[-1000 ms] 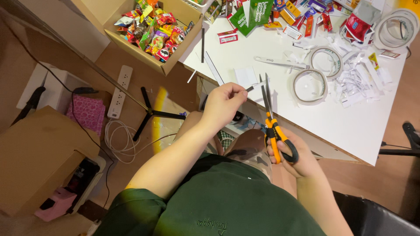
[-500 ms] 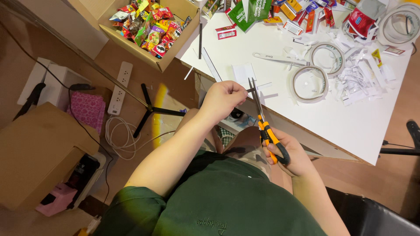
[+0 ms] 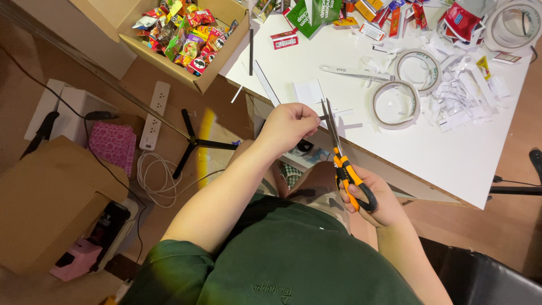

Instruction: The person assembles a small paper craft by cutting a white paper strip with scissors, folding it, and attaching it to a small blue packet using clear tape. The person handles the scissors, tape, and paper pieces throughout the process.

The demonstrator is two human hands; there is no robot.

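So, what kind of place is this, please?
Probably a home craft corner or small workroom: a white table strewn with paper scraps and tape rolls, a cardboard box of snack packets, and a power strip on the floor.

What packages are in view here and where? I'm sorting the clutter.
Snack packets: heaped in the cardboard box, upper left; small, red, green, yellow.
Green carton: table's top edge; folded, white print.
Red packet: flat on the table beside the box.
Red wrapper: top right, crumpled.
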